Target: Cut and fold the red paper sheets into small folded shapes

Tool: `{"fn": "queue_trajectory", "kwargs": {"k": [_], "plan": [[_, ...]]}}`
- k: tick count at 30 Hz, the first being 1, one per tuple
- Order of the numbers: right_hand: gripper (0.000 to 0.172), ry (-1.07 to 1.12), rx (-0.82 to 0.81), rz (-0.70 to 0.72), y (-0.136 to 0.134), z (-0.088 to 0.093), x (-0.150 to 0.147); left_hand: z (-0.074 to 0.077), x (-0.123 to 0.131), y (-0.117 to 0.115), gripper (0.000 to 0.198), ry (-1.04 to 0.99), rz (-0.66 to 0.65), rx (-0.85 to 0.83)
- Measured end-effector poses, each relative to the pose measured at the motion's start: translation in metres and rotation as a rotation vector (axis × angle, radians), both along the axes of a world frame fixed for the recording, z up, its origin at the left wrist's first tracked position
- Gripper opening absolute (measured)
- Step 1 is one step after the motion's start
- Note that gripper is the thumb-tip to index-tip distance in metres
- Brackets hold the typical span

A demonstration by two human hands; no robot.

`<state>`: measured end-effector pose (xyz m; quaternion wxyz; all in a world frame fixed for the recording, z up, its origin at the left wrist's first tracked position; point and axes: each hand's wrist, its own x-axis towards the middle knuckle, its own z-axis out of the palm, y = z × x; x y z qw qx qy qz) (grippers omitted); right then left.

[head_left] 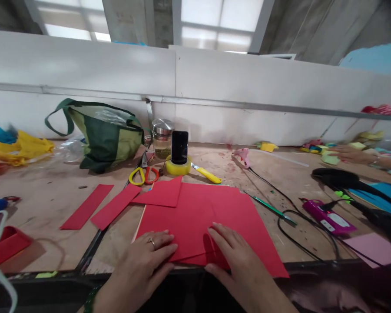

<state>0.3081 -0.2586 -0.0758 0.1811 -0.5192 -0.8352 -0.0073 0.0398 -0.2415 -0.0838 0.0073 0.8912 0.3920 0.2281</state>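
Note:
Large sheets of red paper (195, 217) lie stacked and slightly fanned at the table's front edge. My left hand (146, 261) rests on their lower left part, fingers extended, a ring on one finger. On the lower right part lies my right hand (237, 261), fingers stretched out and thumb near the front edge. Neither hand grips anything that I can see. A smaller red paper piece (164, 193) overlaps the stack's upper left corner. Two red paper strips, a left one (87, 206) and a right one (115, 206), lie to the left.
Behind the paper are scissors (145, 171), a yellow cutter (208, 175), a phone (179, 148) against a tape roll (177, 168), and a glass jar (162, 141). Rightward lie a green pen-like tool (273, 208), a pink glue gun (243, 156) and a purple power strip (329, 217). Another person's hand (352, 154) shows far right.

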Motion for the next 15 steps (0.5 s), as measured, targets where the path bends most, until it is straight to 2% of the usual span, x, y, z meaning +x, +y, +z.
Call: {"fn": "queue_trajectory", "kwargs": {"k": [5,9,11,13,15], "plan": [[0.051,0.062,0.012,0.081,0.009,-0.003,-0.013,0.003,0.011,-0.005,0.031,-0.055,-0.024,-0.022],[0.025,0.087,0.062,0.092,0.012,-0.003,-0.018,0.001,0.025,-0.004,0.026,-0.035,0.030,-0.035],[0.015,0.067,0.099,0.127,0.013,-0.002,-0.020,-0.002,0.031,-0.003,0.032,-0.023,0.047,-0.011],[0.013,0.053,0.144,0.186,0.014,0.000,-0.022,-0.005,0.035,-0.001,0.037,-0.025,0.048,-0.001],[0.016,0.058,0.199,0.250,0.017,0.007,-0.022,-0.007,0.037,0.003,0.028,-0.052,0.035,-0.021]]}}
